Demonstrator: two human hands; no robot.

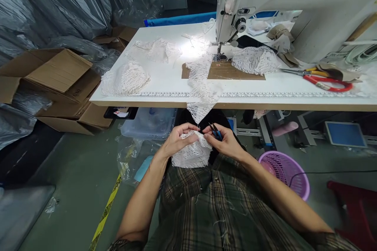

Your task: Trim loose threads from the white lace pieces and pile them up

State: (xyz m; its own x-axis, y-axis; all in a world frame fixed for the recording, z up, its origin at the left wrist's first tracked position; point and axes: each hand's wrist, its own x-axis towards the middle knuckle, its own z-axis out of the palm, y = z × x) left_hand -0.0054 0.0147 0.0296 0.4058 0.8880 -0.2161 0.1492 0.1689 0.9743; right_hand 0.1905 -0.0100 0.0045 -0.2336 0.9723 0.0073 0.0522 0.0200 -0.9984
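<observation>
While a white lace piece (192, 155) is held between both hands, just below the centre of the frame, its mesh could be nicked if the blue snips (217, 132) are closed too near its edge. The snips are gripped in the fingers of the right hand (224, 143), with their points directed toward the upper left and close to the lace. The upper edge of the piece is pinched by the fingers of the left hand (181, 141), and it seems to be touched by the right fingertips too. Just above, a lace strip (202, 94) is draped over the front edge of the table (165, 80), and what looks like a fine thread (198, 126) is seen between the two; if it were tugged, the strip could be dragged down or the mesh puckered. The piece is seen to be openwork, soft-looking and bunched into folds; finer detail cannot be made out.
</observation>
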